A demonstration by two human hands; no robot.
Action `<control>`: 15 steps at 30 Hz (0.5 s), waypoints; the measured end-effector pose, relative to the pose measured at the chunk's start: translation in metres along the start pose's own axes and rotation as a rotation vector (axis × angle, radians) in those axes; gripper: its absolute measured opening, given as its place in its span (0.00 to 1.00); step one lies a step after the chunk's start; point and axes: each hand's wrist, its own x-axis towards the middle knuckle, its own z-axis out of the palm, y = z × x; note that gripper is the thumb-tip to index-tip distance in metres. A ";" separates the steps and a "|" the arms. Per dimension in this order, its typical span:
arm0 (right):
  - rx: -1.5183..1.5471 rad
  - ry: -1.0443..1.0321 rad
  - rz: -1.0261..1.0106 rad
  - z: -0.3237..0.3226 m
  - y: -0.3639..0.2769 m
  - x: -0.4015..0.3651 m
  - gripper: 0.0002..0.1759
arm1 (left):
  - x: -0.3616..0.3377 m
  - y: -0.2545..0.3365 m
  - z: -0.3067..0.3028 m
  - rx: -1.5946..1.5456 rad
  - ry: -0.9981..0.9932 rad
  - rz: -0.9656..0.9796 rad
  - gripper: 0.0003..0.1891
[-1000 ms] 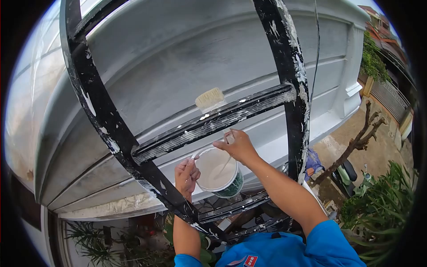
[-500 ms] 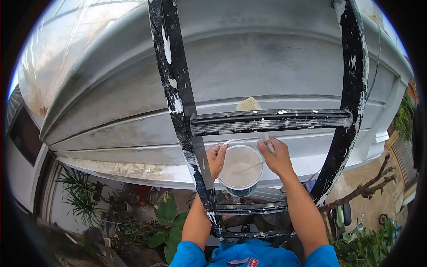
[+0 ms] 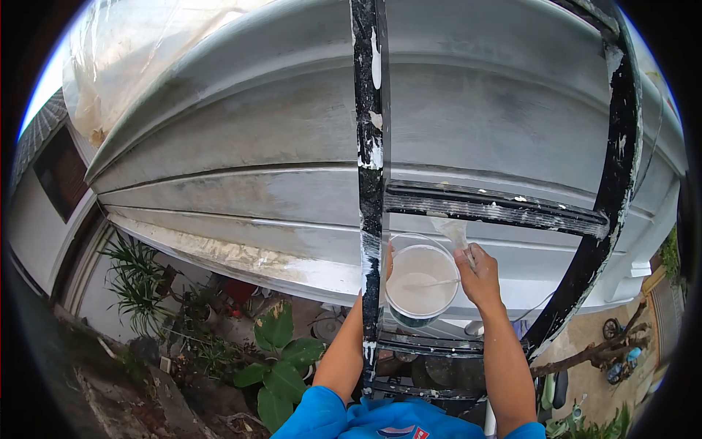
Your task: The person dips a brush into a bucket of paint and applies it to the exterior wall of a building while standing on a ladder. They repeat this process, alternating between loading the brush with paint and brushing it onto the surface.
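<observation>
Fingers (image 3: 470,257) of the right hand (image 3: 479,276) are clamped on the handle of a flat paintbrush (image 3: 452,231), just beside the upper right rim of a plastic paint bucket (image 3: 417,320). Its brush head points up and away from the bucket, and a ladder rung (image 3: 497,207) beyond the bucket hides most of the bristles. At the bucket's left rim, only a sliver of the left hand (image 3: 389,260) shows past the ladder's paint-splashed left rail (image 3: 371,132); I cannot tell whether its fingers are closed on anything. Pale, creamy paint (image 3: 413,296) lies inside the bucket, and a thin stick (image 3: 439,283) slants from it to the right rim. A thin bail handle (image 3: 419,235) arches over the bucket's far edge. Below the bucket runs a lower rung (image 3: 431,345), and well to its right stands the curved right rail (image 3: 620,146). Behind the bucket stretches a grey moulded wall (image 3: 278,139), its ledge patchy and stained to the bucket's left. Broad green leaves (image 3: 284,373) show down and left of the bucket, a bare branch (image 3: 585,358) down and right. Nearest the viewer, below the bucket, is a blue shirt (image 3: 398,421).
</observation>
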 end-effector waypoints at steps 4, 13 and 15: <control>-0.037 -0.019 0.016 0.000 0.002 0.001 0.22 | 0.001 -0.007 -0.003 -0.240 -0.012 -0.197 0.16; -0.164 -0.183 0.138 -0.036 -0.005 0.002 0.19 | 0.023 -0.031 -0.005 -0.202 0.012 -0.223 0.22; -0.352 -0.298 0.045 -0.046 -0.010 0.000 0.16 | 0.025 -0.048 -0.008 -0.265 -0.014 -0.206 0.22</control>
